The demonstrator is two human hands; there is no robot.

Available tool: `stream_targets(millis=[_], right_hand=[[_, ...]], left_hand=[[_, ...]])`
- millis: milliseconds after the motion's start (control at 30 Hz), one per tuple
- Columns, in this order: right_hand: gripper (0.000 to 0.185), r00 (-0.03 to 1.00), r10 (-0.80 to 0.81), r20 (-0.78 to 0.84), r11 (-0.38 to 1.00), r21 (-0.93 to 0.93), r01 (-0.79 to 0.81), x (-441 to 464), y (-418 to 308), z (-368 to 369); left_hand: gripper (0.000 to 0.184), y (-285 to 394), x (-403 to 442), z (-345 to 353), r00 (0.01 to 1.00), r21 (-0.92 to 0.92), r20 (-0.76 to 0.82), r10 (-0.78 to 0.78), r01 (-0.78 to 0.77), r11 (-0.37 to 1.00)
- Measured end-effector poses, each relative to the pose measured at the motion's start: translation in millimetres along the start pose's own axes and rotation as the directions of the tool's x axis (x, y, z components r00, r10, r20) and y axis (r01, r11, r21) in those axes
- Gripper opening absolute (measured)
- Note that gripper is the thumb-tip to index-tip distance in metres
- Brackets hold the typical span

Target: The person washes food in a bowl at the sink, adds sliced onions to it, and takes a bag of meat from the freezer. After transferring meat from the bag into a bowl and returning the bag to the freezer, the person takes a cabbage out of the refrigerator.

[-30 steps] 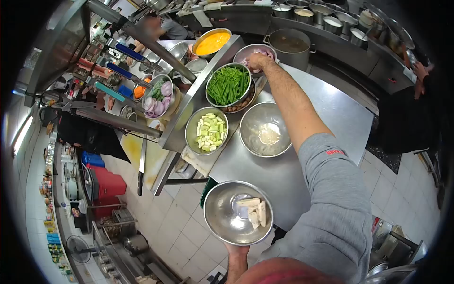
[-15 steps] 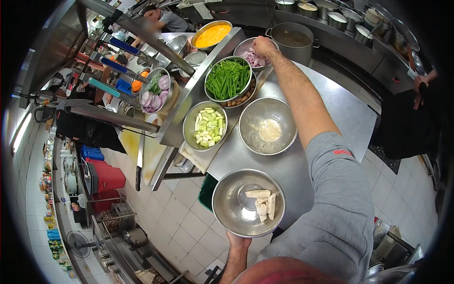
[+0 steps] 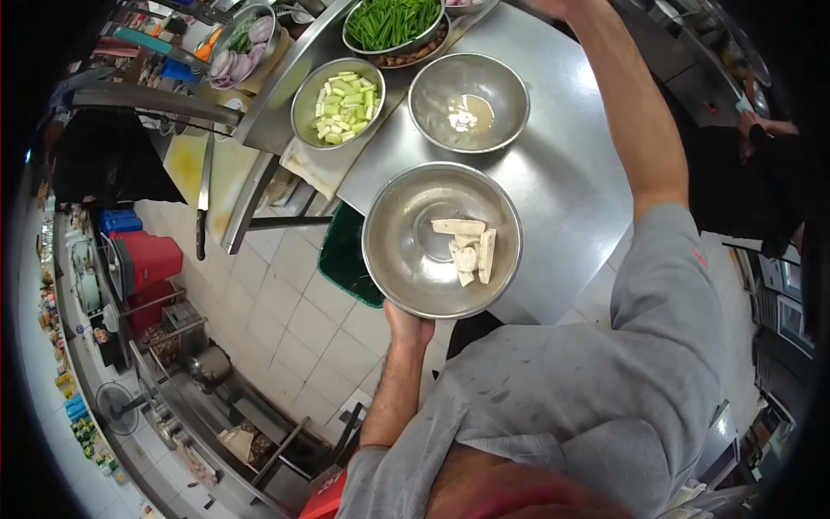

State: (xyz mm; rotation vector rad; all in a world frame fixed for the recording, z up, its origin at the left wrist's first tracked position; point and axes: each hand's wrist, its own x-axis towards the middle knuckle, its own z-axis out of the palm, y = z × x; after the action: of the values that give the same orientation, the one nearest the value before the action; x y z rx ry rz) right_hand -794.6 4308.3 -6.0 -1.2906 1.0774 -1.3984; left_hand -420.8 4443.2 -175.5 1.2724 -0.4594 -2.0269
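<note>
Your hands well apart. Left hand [image 3: 408, 324] grips one steel bowl [image 3: 393, 233] by near side, fingers mostly hidden beneath. Inside it: several pale pieces [image 3: 468, 258], overlapping, exact count unclear. Your right hand [image 3: 552, 7] far ahead, cut by top edge; cannot tell whether it holds anything. On counter [image 3: 571, 164] between your hands: one second bowl [image 3: 424, 99], little pale liquid [image 3: 471, 113] inside. Ahead-left of your left hand: one bowl of green chunks [image 3: 346, 104]. Left of your right hand: one bowl of green stalks [image 3: 393, 22].
</note>
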Motion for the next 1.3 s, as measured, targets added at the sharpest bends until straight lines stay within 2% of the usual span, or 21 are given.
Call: stream_targets(millis=[33, 67, 100, 200, 267, 300, 400, 467, 500, 600, 633, 700, 800, 867, 900, 967, 1000, 1067, 1133, 1200, 1300], right_hand=[[0.014, 0.997, 0.054, 0.062, 0.998, -0.036, -0.052, -20.8, -7.1, 15.4], [0.018, 0.988, 0.128, 0.085, 0.963, -0.25, -0.103, -40.1, -15.6, 33.1], [0.015, 0.982, 0.06, 0.179, 0.956, -0.293, -0.005, -64.2, -8.1, 56.2], [0.015, 0.932, 0.246, 0.266, 0.933, -0.325, -0.153, -121.9, -2.2, 103.1], [0.013, 0.937, 0.138, 0.322, 0.823, -0.563, 0.072, -155.8, 13.5, 132.0], [0.015, 0.93, 0.129, 0.345, 0.699, -0.696, 0.161, -166.8, 24.5, 144.8], [0.016, 0.927, 0.252, 0.276, 0.557, -0.825, 0.094, -215.2, 24.5, 157.4], [0.016, 0.971, 0.057, 0.231, 0.581, -0.799, 0.156, -238.2, 1.9, 151.6], [0.016, 0.976, 0.058, 0.211, 0.574, -0.807, 0.14, -250.8, -13.8, 148.7], [0.018, 0.984, -0.109, -0.141, 0.643, -0.765, -0.038, -288.0, -48.6, 138.7], [0.018, 0.979, -0.119, -0.165, 0.638, -0.768, -0.051, -304.2, -41.1, 136.0], [0.02, 0.994, 0.003, 0.106, 0.513, -0.853, 0.089, -338.5, -20.1, 124.5], [0.022, 0.99, -0.099, -0.096, 0.499, -0.866, -0.034, -394.6, -41.1, 92.1], [0.021, 0.818, -0.499, -0.284, 0.556, -0.83, 0.051, -441.4, -65.4, 50.8], [0.021, 0.789, -0.52, -0.327, 0.522, -0.853, -0.01, -474.5, -74.3, 33.7], [0.019, 0.562, -0.466, -0.683, 0.628, -0.703, -0.334, -535.3, -76.5, 7.0], [0.021, 0.468, -0.485, -0.739, 0.65, -0.663, -0.372, -550.2, -60.0, -4.7], [0.031, 0.404, -0.189, -0.895, 0.824, -0.368, -0.43, -613.3, -39.0, -24.1], [0.042, 0.226, 0.284, -0.932, 0.94, 0.224, -0.256, -660.2, -23.9, -35.7], [0.044, 0.121, 0.395, -0.911, 0.918, 0.386, -0.094, -705.7, -6.3, -49.7], [0.04, 0.117, 0.456, -0.882, 0.89, 0.452, -0.062, -768.3, 10.8, -81.3]], left_hand=[[0.043, 1.0, -4.1, 0.5, 0.999, -0.002, 0.034, 0.014, -0.014, 1.0], [0.043, 0.4, -4.2, -3.0, 0.999, -0.003, 0.049, 0.006, -0.005, 1.0], [0.041, -3.0, -1.1, -6.3, 0.996, 0.008, 0.087, 0.0, -0.001, 1.0], [0.038, -7.5, -7.6, -7.3, 0.987, 0.042, 0.154, -0.033, 0.027, 0.999], [0.035, -11.4, -15.8, -2.9, 0.981, 0.073, 0.189, -0.051, 0.038, 0.997], [0.035, -12.7, -15.3, -2.4, 0.976, 0.083, 0.209, -0.063, 0.046, 0.996], [0.036, -26.9, -21.3, 1.2, 0.964, 0.105, 0.245, -0.099, 0.075, 0.992], [0.034, -37.9, -32.8, 10.4, 0.956, 0.122, 0.269, -0.119, 0.089, 0.989], [0.034, -43.5, -40.1, 14.7, 0.955, 0.132, 0.272, -0.118, 0.085, 0.988], [0.035, -64.8, -56.1, 31.0, 0.94, 0.164, 0.308, -0.149, 0.101, 0.981], [0.038, -72.4, -63.3, 39.5, 0.94, 0.181, 0.3, -0.164, 0.112, 0.977], [0.035, -92.3, -74.2, 56.2, 0.922, 0.168, 0.343, -0.179, 0.127, 0.978], [0.038, -123.5, -105.7, 96.3, 0.903, 0.287, 0.383, -0.196, 0.085, 0.954], [0.041, -158.8, -120.7, 124.8, 0.868, 0.315, 0.434, -0.24, 0.103, 0.943], [0.042, -178.9, -125.5, 135.9, 0.838, 0.348, 0.482, -0.257, 0.086, 0.934], [0.044, -221.8, -132.0, 158.0, 0.776, 0.405, 0.534, -0.336, 0.114, 0.907], [0.047, -227.7, -133.0, 171.2, 0.755, 0.408, 0.545, -0.365, 0.142, 0.902], [0.046, -267.7, -152.6, 203.7, 0.705, 0.442, 0.571, -0.42, 0.167, 0.881], [0.047, -305.3, -167.7, 234.9, 0.672, 0.479, 0.56, -0.485, 0.215, 0.851], [0.049, -346.0, -175.4, 266.3, 0.586, 0.555, 0.588, -0.558, 0.211, 0.805], [0.051, -403.8, -205.9, 325.0, 0.453, 0.661, 0.597, -0.662, 0.188, 0.726]])
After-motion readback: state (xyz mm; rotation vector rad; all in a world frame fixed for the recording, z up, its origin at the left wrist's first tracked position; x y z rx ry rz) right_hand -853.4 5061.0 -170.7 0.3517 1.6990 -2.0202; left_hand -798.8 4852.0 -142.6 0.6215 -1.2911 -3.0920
